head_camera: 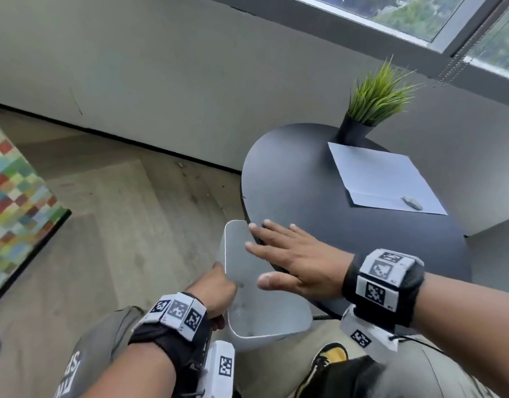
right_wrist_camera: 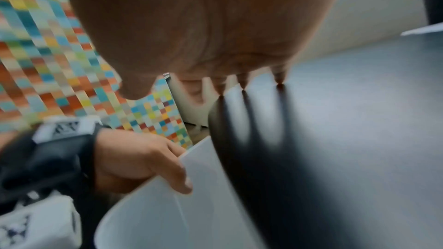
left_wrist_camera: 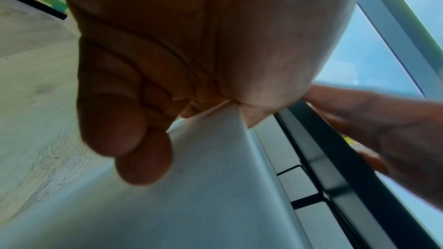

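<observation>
A white plastic bin [head_camera: 239, 248] hangs just below the near-left edge of a round black table [head_camera: 319, 191], its mouth tilted up toward the rim. My left hand [head_camera: 219, 294] grips the bin's left wall, thumb inside and fingers curled outside; the left wrist view shows those fingers [left_wrist_camera: 129, 130] against the bin wall [left_wrist_camera: 191, 196]. My right hand [head_camera: 287, 262] lies flat with straight, spread fingers over the table edge and the bin's mouth. In the right wrist view its fingertips [right_wrist_camera: 279, 80] touch the blurred table top [right_wrist_camera: 359, 120], holding nothing.
On the table's far side lie a white sheet of paper [head_camera: 382, 179] with a small grey object [head_camera: 411, 203] on it, and a potted grass plant [head_camera: 374, 101]. A wall and window stand behind. A multicoloured panel [head_camera: 15, 202] stands on the wood floor at left.
</observation>
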The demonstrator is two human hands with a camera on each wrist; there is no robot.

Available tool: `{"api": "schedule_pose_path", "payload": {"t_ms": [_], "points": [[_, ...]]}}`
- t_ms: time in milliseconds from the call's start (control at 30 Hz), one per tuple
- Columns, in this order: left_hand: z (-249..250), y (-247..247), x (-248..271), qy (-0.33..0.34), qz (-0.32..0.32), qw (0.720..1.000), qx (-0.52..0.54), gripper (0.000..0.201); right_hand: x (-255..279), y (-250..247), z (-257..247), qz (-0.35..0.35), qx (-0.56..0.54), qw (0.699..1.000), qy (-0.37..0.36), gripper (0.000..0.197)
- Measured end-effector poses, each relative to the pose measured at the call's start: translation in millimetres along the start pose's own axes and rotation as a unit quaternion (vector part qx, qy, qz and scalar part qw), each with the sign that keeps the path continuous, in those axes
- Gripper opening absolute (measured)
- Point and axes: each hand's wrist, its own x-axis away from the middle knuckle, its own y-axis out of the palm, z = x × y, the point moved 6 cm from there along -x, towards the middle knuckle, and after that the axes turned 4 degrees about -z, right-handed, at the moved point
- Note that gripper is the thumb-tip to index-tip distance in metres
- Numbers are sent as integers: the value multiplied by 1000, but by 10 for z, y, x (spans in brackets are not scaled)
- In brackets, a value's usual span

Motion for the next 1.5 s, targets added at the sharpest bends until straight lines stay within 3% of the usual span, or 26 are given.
{"api": "schedule_pose_path", "payload": {"t_ms": [67,167,267,367,433,500,533,567,633,700,733,767,833,900,933,1000,1033,1067,1100,1200,1267,1367,1433,1500], "points": [[-61,-11,-107,12,-3,1000,-15,49,-36,-182,63,47,-37,996,-64,74],[38,-8,-14,-16,-1,999,-28,43,-290,-488,619,107,-75,988,83,75],[126,20,14,-27,16,998,-52,35,-577,-490,817,52,-54,982,173,79],[182,88,26,-41,3,999,-22,35,-615,-370,593,23,5,989,144,86],[174,86,36,-39,3,999,-12,45,-450,-265,389,10,38,997,66,85],[142,75,28,-35,2,999,-14,45,-165,-269,232,10,4,999,-46,68],[117,73,9,-35,6,999,-18,41,-35,-311,272,30,-54,996,-60,57],[91,71,-7,-40,10,999,-21,38,61,-359,403,66,-111,991,-34,50],[50,74,-38,-46,19,998,-33,36,193,-364,772,125,-137,978,90,55],[26,67,-57,-44,23,998,-37,38,297,-141,961,73,-94,964,238,72],[13,62,-70,-41,24,998,-39,38,346,28,903,39,-87,960,263,80],[11,55,-66,-40,26,998,-40,36,393,184,731,17,-81,966,245,87],[3,52,-63,-36,30,998,-35,30,542,346,191,7,-82,990,117,91],[18,61,-65,-27,25,999,-38,30,688,311,-31,50,-161,985,27,83],[28,58,-59,-21,27,998,-44,31,720,280,76,93,-198,975,41,80],[36,61,-36,-20,29,998,-54,32,763,306,500,159,-205,943,210,78],[54,69,-10,-17,30,998,-52,32,785,370,642,152,-190,919,310,78],[59,80,1,-15,25,998,-55,32,748,447,659,135,-175,907,358,78],[72,75,11,-10,27,998,-56,29,657,510,551,122,-159,916,349,79],[156,35,19,33,41,994,-91,30,429,603,-152,117,-119,964,208,79],[154,47,-39,42,26,990,-135,28,495,578,-356,145,-164,964,147,69],[114,-59,-211,6,27,982,-187,27,853,358,-120,267,-351,893,86,42],[22,-177,-427,-29,42,975,-215,24,1218,314,356,303,-392,856,149,24],[-98,-242,-668,-47,29,967,-248,22,1578,378,821,264,-398,845,242,11]]}}
